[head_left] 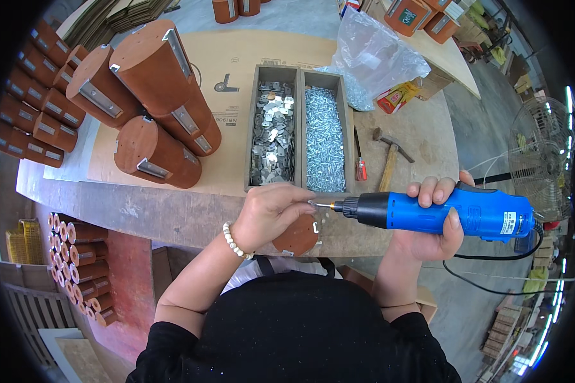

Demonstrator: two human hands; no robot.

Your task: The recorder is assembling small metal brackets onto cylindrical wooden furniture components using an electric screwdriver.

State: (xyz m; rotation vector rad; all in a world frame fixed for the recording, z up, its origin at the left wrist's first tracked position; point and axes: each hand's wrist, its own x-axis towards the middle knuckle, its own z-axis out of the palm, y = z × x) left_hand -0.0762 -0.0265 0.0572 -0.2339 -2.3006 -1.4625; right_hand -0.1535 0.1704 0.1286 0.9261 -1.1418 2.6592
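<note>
The left forearm [195, 284] slants up and rightward to a bent wrist; the left hand [278, 209] points right, its thumb and forefinger tips drawn together in a pinch. The right forearm [397, 274] rises more steeply, the right hand [444, 239] wrapped in a grip, fingers curled over, thumb pointing upward.

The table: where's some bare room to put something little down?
There's bare cardboard between the big brown cylinders and the grey trays, and bare tabletop right of the hammer. The left is crowded with more cylinders; at the front, the left hand and blue driver are in the way.
</note>
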